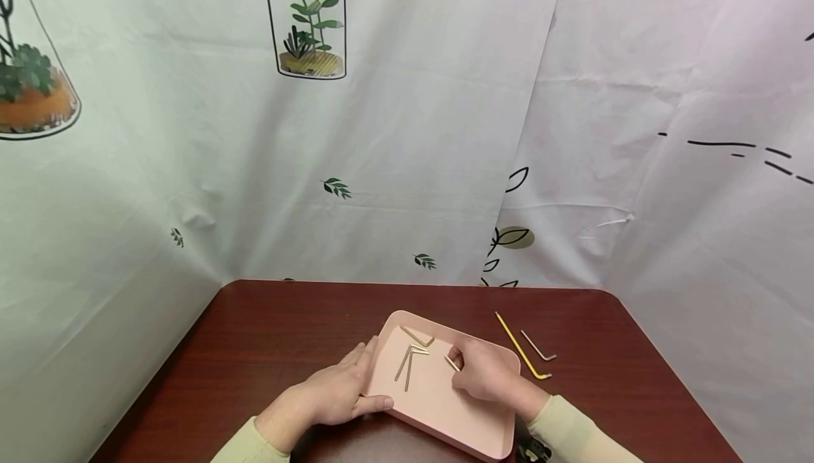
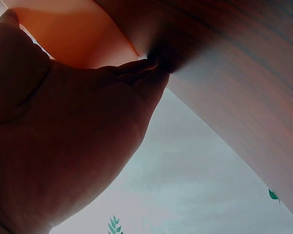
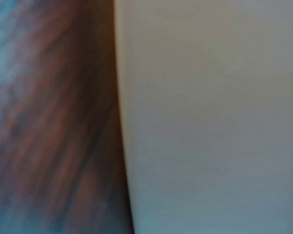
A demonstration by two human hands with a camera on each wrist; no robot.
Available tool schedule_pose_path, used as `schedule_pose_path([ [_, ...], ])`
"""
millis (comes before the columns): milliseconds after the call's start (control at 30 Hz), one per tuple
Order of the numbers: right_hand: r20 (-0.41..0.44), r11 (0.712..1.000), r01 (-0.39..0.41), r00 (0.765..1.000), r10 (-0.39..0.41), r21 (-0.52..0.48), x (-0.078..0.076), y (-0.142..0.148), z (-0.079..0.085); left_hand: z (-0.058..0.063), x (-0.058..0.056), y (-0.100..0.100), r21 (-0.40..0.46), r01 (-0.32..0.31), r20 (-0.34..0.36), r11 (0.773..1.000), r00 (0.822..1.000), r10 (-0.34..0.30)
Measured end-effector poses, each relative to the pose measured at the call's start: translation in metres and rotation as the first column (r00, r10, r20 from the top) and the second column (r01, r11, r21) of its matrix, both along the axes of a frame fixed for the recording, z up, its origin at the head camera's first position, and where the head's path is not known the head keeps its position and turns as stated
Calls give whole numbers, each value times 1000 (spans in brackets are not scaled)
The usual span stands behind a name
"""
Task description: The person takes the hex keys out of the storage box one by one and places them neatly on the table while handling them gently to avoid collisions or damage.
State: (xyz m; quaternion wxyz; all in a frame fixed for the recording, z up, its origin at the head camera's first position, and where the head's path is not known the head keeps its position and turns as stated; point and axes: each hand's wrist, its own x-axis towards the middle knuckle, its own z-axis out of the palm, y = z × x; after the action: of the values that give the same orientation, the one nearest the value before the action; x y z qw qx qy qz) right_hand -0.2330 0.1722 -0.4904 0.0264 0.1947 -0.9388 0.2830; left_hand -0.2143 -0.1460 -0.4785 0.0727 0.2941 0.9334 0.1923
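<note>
Pinching an apparent hex key [image 1: 451, 362] between thumb and curled fingers, the right hand [image 1: 486, 372] works above the pink tray [image 1: 439, 410], near three L-shaped hex keys [image 1: 409, 371] inside; the left hand [image 1: 333, 390], fingers straight, braces its side, presumably for steadiness.

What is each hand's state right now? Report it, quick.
Left hand: open, touching the pink tray.
Right hand: closed, pinching a brass-coloured rod, partly hidden by the fingers.

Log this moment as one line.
left hand: touching tray | right hand: pinching hex key | in tray: three more keys | on table: two keys
</note>
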Motion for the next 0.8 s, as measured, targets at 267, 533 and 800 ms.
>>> schedule_pose_path([
  [267,68,996,-22,997,28,-91,-5,5,-5,-1,0,0,-1,-7,10,1000,1000,7],
  [533,130,984,-27,990,51,-177,-7,8,-4,-1,0,0,8,-6,10,1000,1000,6],
  [800,120,980,-22,992,47,-198,-8,11,1,-1,0,0,1,-8,12,1000,1000,8],
])
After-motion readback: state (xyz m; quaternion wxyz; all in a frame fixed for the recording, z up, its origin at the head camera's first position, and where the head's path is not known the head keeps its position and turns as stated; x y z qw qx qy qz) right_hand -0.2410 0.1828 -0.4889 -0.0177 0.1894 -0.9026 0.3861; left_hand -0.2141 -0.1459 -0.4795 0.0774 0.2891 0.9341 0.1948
